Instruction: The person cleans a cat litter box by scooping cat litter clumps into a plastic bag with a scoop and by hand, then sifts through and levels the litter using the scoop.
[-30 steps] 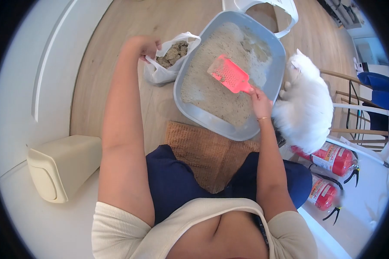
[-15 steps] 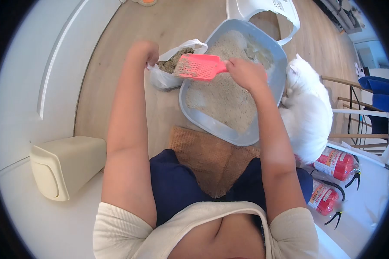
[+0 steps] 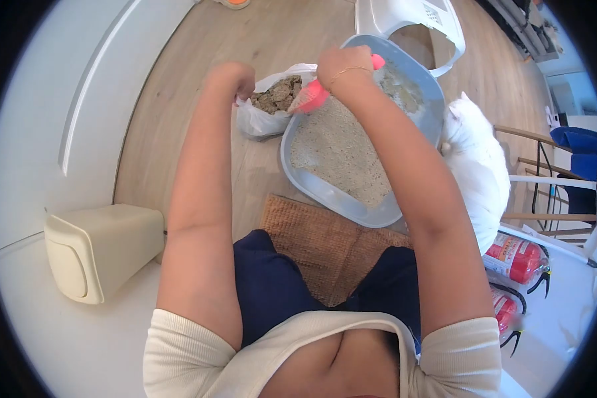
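My right hand [image 3: 345,65] is wrapped around the handle of a pink slotted litter scoop [image 3: 312,98]. The scoop is tilted, its blade pointing at the mouth of a white plastic bag [image 3: 259,125]. Brownish-grey litter clumps [image 3: 282,94] fill the bag. With closed fingers my left hand [image 3: 239,79] grips the bag's left edge. Just right of the bag lies a grey-blue litter box [image 3: 371,215] with pale sandy litter [image 3: 335,159] in it; my right forearm passes over part of it.
A white cat [image 3: 474,172] sits against the box's right side. Behind the box lies a white litter box hood [image 3: 385,16]. A brown mat [image 3: 312,245] is between my knees. Two red fire extinguishers [image 3: 521,259] stand at right, a cream bin [image 3: 106,249] at left.
My right hand has moved left and away from me, turning the scoop from roughly level to steeply tilted beside the bag's opening. Sandy material on the blade is gone from view. My left hand still grips the bag.
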The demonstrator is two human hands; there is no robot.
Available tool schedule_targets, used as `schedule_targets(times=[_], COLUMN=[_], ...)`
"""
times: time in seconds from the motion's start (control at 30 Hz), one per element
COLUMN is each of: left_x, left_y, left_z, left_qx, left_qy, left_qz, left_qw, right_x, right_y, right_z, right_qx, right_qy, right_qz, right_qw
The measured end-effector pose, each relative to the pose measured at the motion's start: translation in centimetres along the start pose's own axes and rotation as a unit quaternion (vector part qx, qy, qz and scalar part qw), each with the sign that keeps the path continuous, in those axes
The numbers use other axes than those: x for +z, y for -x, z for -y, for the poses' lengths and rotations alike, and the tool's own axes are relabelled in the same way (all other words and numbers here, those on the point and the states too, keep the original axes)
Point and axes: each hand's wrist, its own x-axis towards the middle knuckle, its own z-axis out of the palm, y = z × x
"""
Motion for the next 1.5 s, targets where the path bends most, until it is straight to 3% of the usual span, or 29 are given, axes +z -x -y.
schedule_targets(times=[0.17,0.23,0.3,0.37,0.43,0.5,0.57,0.63,0.7,0.8,0.83,0.9,0.93,1.0,1.03,1.1,1.2,1.27,1.3,1.37,1.5], left_x=[-0.2,0.5,0.9,1.4,1.3,1.1,1.1,0.8,1.0,1.1,1.2,1.5,1.4,1.2,1.2,1.2,1.2,1.4,1.6,1.9,1.5], left_y=[0.2,-1.5,-3.3,-4.1,-4.1,-3.9,-3.7,-3.0,-3.0,-3.6,-3.8,-4.1,-4.0,-4.0,-4.1,-4.1,-4.2,-4.8,-5.2,-5.7,-5.0], left_z=[-0.1,0.5,0.9,0.9,-0.1,-1.3,-2.3,-3.0,-3.2,-2.7,-2.3,-2.4,-2.5,-2.8,-3.1,-3.6,-3.9,-3.8,-3.7,-3.4,-4.2], left_qx=[0.012,0.037,0.075,0.086,0.096,0.105,0.102,0.108,0.108,0.102,0.104,0.107,0.108,0.111,0.106,0.1,0.105,0.102,0.102,0.103,0.102], left_qy=[0.024,0.01,0.001,0.014,0.006,-0.002,0.024,0.01,0.0,-0.014,0.024,0.066,0.065,0.063,0.068,0.076,0.055,0.053,0.054,0.082,0.063], left_qz=[0.005,0.002,0.0,-0.002,-0.001,-0.003,-0.011,-0.012,-0.013,0.015,0.021,0.028,0.037,0.044,0.044,0.043,0.041,0.047,0.048,0.05,0.047], left_qw=[1.0,0.999,0.997,0.996,0.995,0.994,0.994,0.994,0.994,0.995,0.994,0.992,0.991,0.991,0.991,0.991,0.992,0.992,0.992,0.99,0.992], right_x=[1.5,2.3,4.2,6.4,12.3,18.7,21.0,25.2,21.5,22.9,23.4,24.1,26.9,33.8,28.5,22.6,22.8,23.2,23.2,22.7,21.0], right_y=[1.1,3.3,6.1,9.4,11.9,14.7,15.4,14.5,14.9,12.9,12.6,11.4,10.0,7.6,8.4,8.9,8.4,9.4,10.0,11.5,11.8], right_z=[-2.3,-5.2,-9.7,-13.9,-16.9,-15.6,-13.8,-11.8,-9.0,-7.2,-7.7,-9.2,-10.7,-13.7,-14.7,-16.3,-17.7,-16.8,-16.3,-15.1,-11.3], right_qx=[0.021,0.053,0.037,0.027,-0.096,0.001,-0.056,-0.011,0.08,0.151,0.154,0.089,0.088,0.032,0.151,0.265,0.229,0.143,0.143,0.053,0.13], right_qy=[0.01,-0.159,-0.218,-0.289,-0.244,-0.312,-0.294,-0.35,-0.489,-0.505,-0.505,-0.405,-0.403,-0.266,-0.383,-0.487,-0.391,-0.367,-0.366,-0.382,-0.408], right_qz=[-0.011,0.007,0.045,0.149,0.231,0.24,0.276,0.35,0.315,0.288,0.288,0.231,0.231,0.17,0.169,0.162,0.136,0.175,0.177,0.25,0.318], right_qw=[1.0,0.986,0.974,0.945,0.937,0.919,0.913,0.869,0.81,0.799,0.799,0.88,0.881,0.948,0.895,0.816,0.881,0.902,0.902,0.888,0.846])
